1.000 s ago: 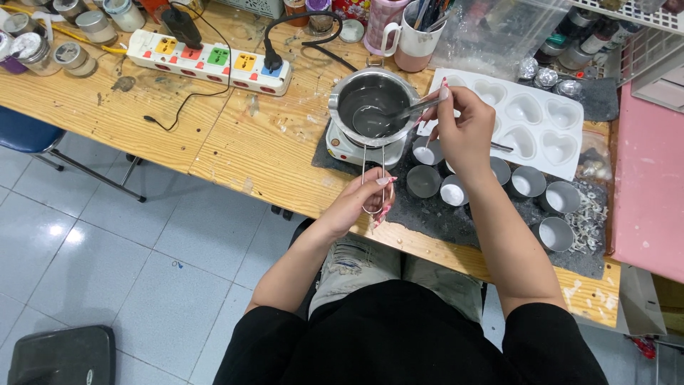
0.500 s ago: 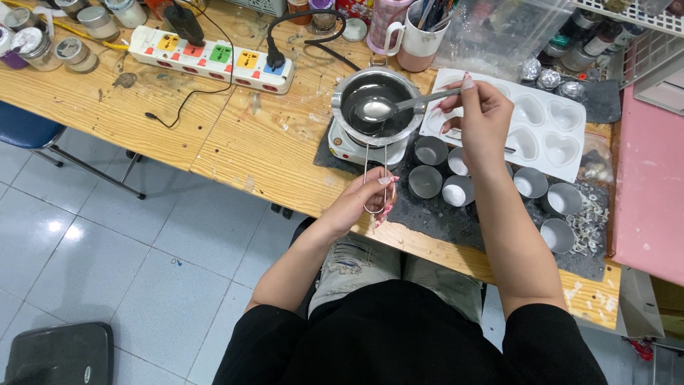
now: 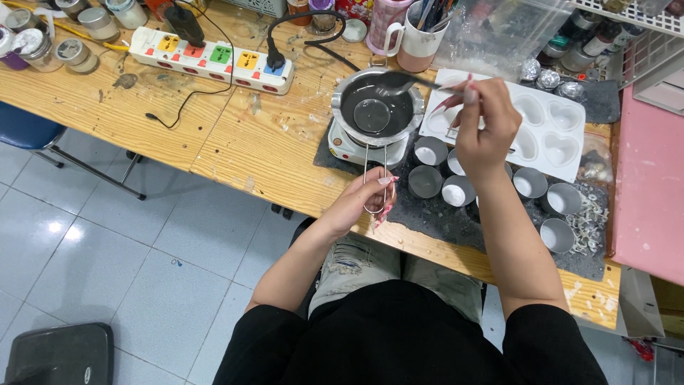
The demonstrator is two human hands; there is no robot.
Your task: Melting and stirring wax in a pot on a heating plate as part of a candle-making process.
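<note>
Spoon (image 3: 399, 83) lifted over melting pot (image 3: 375, 107) at upper centre.
Pinched at the handle tip by right hand (image 3: 484, 125), bowl kept above the liquid to catch drips; wire handle (image 3: 375, 182) clasped in left hand (image 3: 365, 201) at centre, steadying pot on small heater (image 3: 343, 148).

Wooden worktop (image 3: 235, 142) w/ white power strip (image 3: 214, 60), dark mat (image 3: 456, 217) under small hotplate (image 3: 345, 146) & metal tins (image 3: 425, 181), heart mould (image 3: 545, 128), mug (image 3: 417, 36).

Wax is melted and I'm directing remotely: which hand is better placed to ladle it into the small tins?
Right hand: it already holds the spoon over the melting pot, beside the tins. The left hand is steadying the pot's wire handle.
</note>
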